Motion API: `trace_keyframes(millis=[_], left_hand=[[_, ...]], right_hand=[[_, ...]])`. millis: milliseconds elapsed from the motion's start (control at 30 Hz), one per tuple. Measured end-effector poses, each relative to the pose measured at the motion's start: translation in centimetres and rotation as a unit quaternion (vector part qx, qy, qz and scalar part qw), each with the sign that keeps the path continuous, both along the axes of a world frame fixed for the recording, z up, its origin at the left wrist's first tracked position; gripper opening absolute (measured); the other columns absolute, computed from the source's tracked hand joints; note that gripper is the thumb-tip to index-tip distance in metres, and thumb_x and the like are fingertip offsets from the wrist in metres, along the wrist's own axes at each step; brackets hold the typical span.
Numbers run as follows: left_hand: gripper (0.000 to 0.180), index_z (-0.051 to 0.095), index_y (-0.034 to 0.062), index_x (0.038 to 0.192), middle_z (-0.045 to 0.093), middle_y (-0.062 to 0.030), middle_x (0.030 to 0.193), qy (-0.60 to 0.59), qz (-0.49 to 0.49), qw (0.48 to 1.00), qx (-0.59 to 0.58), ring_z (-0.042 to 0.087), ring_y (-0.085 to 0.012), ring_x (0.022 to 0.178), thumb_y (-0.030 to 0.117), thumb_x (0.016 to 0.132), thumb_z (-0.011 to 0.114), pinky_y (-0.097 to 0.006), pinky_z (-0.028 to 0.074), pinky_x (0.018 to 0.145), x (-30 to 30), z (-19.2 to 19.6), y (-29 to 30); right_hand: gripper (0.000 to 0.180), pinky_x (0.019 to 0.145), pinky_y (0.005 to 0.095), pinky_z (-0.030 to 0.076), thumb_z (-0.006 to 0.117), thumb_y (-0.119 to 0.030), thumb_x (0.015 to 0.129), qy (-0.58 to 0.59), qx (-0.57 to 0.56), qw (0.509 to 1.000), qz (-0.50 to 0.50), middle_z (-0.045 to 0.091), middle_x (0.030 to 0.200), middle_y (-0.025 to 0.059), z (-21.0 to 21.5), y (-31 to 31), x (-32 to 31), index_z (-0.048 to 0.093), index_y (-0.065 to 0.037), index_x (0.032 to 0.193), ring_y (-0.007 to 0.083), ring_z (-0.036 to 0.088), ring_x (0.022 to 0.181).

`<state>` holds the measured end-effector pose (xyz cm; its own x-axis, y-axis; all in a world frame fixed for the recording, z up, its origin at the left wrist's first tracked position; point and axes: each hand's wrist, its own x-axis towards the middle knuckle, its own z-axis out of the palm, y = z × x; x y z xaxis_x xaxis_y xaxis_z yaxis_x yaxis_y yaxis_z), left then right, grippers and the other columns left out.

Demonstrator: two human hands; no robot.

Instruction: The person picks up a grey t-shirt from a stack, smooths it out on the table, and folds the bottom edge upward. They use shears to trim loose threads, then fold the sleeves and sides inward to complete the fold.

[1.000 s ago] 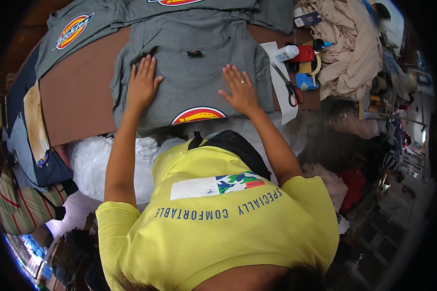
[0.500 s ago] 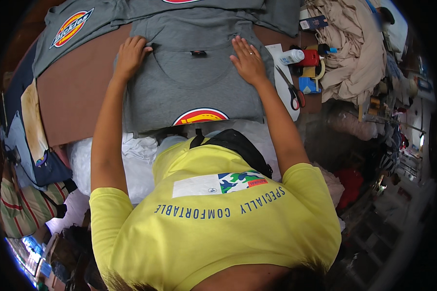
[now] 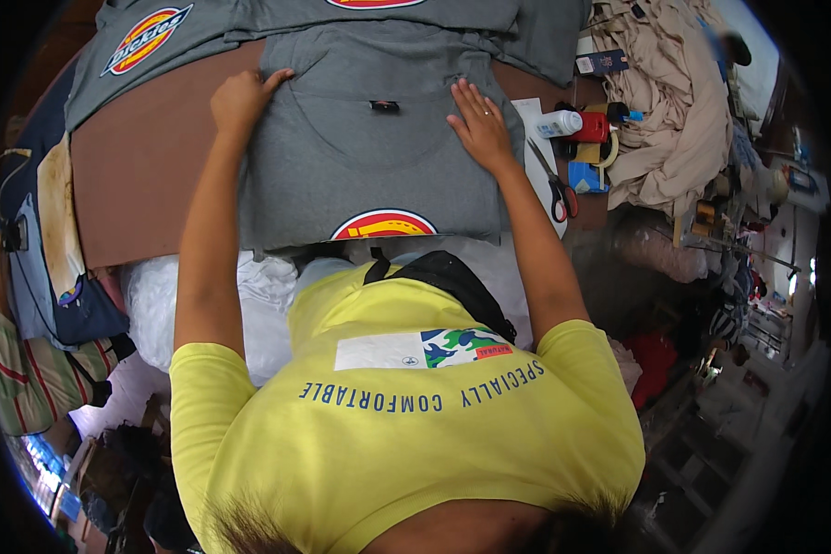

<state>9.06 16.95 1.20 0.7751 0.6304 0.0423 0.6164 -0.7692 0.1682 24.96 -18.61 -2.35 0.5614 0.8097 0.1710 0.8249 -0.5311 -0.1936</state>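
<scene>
shirt (image 3: pixel 369 171): grey, spread before you on the brown table (image 3: pixel 148 175)
left hand (image 3: pixel 239 101): at the shirt's upper left edge, thumb out; cannot tell if it grips
right hand (image 3: pixel 482 127): flat on the shirt's upper right, your fingers straight
scissors (image 3: pixel 555 179): right of your shirt

We see a brown surface (image 3: pixel 152 198) across the upper part of the view, its near edge bowed by the lens. Below its right end, the room sinks into deep shade. Farther right, we make out a dim greyish floor (image 3: pixel 711 452) with darker patches, and above it a paler, cluttered strip where a thin bar (image 3: pixel 752 252) slants near a small bright glint. Bluish-white light (image 3: pixel 51 466) glares at the lower left. At the upper left we meet dark brown, too dim to tell wall from floor.
</scene>
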Motion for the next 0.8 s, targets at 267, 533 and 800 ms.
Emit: trace_keyframes(millis=[267, 533, 800], left_hand=[[0.055, 0.060, 0.0081, 0.071, 0.059, -0.0077, 0.057, -0.114, -0.016, 0.982, 0.147, 0.058, -0.0284, 0.051, 0.061, 0.079, 0.049, -0.039, 0.045, 0.048, -0.1, -2.7, -0.3], [0.045, 0.057, 0.0021, 0.082, 0.059, -0.0147, 0.068, -0.286, -0.273, 0.918, 0.010, 0.057, -0.0336, 0.065, 0.047, 0.080, 0.058, -0.042, 0.043, 0.061, -1.7, -1.0, 0.7], [0.053, 0.061, 0.0049, 0.074, 0.060, -0.0130, 0.063, -0.091, -0.070, 0.988, -0.100, 0.059, -0.0300, 0.061, 0.057, 0.068, 0.065, -0.038, 0.043, 0.054, 0.1, -0.1, 0.2]], right_hand=[[0.046, 0.099, 0.0415, 0.031, 0.065, -0.029, 0.078, 0.056, 0.153, 0.986, -0.023, 0.050, 0.125, 0.0030, 1.9, 0.9, 1.4, 0.053, -0.015, 0.121, 0.0268, 0.042, 0.118], [0.031, 0.085, 0.0432, 0.038, 0.069, -0.035, 0.072, 0.064, 0.062, 0.990, -0.108, 0.059, 0.102, 0.0028, 2.1, 2.3, 4.4, 0.063, -0.014, 0.094, 0.0256, 0.050, 0.101], [0.029, 0.074, 0.0413, 0.040, 0.061, -0.038, 0.079, 0.040, 0.075, 0.993, -0.081, 0.063, 0.077, 0.0074, 1.6, 3.2, 5.0, 0.059, -0.010, 0.086, 0.0275, 0.058, 0.080]])
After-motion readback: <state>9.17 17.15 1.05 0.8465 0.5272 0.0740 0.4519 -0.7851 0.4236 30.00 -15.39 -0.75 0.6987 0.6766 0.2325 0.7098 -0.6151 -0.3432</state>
